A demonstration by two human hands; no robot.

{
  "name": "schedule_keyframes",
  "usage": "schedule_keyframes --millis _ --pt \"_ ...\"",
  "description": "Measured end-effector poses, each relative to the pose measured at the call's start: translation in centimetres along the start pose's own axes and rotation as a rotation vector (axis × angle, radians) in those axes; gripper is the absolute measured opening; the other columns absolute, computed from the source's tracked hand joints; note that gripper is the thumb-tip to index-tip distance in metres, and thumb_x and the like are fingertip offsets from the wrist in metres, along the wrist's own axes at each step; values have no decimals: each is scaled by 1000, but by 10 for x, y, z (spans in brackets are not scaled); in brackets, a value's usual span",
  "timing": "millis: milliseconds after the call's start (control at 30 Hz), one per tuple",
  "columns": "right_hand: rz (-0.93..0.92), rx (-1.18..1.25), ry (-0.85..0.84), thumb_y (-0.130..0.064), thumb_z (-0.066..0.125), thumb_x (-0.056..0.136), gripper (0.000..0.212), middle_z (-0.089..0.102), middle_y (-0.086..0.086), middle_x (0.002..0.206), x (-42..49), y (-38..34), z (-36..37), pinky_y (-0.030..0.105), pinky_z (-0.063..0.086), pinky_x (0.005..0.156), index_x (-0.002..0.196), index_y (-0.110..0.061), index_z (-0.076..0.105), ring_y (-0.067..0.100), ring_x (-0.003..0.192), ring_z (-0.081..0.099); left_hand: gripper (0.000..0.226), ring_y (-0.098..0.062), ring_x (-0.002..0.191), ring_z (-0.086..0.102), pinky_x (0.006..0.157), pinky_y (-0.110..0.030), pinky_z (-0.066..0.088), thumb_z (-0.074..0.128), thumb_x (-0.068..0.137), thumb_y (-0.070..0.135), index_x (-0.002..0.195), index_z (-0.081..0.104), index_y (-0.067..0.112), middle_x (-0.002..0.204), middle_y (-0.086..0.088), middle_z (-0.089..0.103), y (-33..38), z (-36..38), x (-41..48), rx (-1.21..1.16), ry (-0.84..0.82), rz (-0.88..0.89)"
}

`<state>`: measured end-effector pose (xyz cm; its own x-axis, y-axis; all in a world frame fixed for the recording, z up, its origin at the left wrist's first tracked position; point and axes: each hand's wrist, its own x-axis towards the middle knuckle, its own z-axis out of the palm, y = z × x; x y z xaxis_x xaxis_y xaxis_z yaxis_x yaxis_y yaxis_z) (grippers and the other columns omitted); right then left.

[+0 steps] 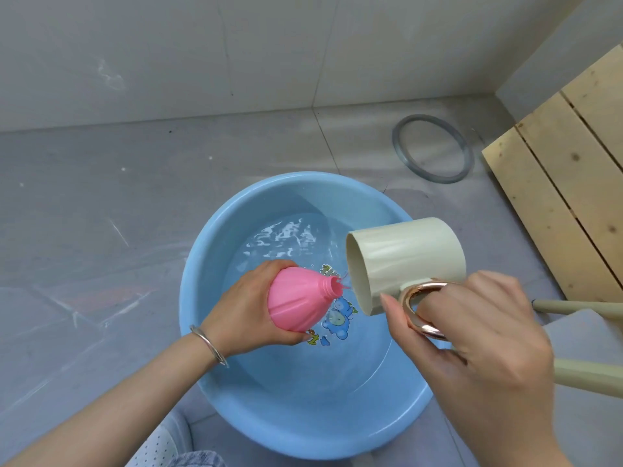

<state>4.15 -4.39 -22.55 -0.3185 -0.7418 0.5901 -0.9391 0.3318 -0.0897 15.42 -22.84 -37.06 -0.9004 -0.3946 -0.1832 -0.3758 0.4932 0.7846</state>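
Observation:
My left hand [246, 305] grips a pink ribbed bottle [300, 301] by its round body, tilted so its open threaded neck points right. My right hand [482, 335] holds a cream mug [408, 257] by its shiny copper handle [421, 311], fingers curled through the loop. The mug is tipped on its side, mouth to the left, right by the bottle's neck, and a thin stream of water runs from its rim onto the neck. Both are held over a blue plastic basin [215, 382] holding shallow water, with a cartoon print on its bottom.
The basin stands on a grey tiled floor by a pale wall. A grey ring [401, 153] lies on the floor at the back right. A wooden slatted pallet [566, 183] leans at the right. Cream poles [586, 375] and grey fabric sit at the right edge.

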Motion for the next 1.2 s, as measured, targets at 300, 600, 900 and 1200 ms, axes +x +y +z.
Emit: schedule_keyframes --millis 300,600,900,1200 --pt "1011 590 68 -46 66 84 56 24 -7 48 -36 40 46 19 17 45 56 -6 38 7 49 20 92 -3 102 54 88 -25 48 81 41 65 121 44 39 114 23 52 -2 -5 -4 -94 28 -24" --pt "560 114 -303 -40 40 91 36 47 -5 57 -91 54 127 28 23 66 63 -18 46 24 58 47 89 10 97 54 73 -4 40 88 41 57 118 46 40 110 25 55 -3 -30 -8 -171 133 -87" --pt "181 -53 -436 -33 44 86 28 57 -3 63 -99 6 162 29 34 78 66 -16 57 21 65 59 86 14 93 53 69 1 40 92 41 47 115 48 39 105 26 56 2 -45 -9 -252 236 -115" --pt "282 316 -541 -35 52 87 23 50 -10 62 -117 -33 152 22 32 80 69 -23 47 12 62 42 84 14 93 53 68 0 41 84 39 51 114 48 40 106 23 57 8 -51 -8 -299 250 -132"
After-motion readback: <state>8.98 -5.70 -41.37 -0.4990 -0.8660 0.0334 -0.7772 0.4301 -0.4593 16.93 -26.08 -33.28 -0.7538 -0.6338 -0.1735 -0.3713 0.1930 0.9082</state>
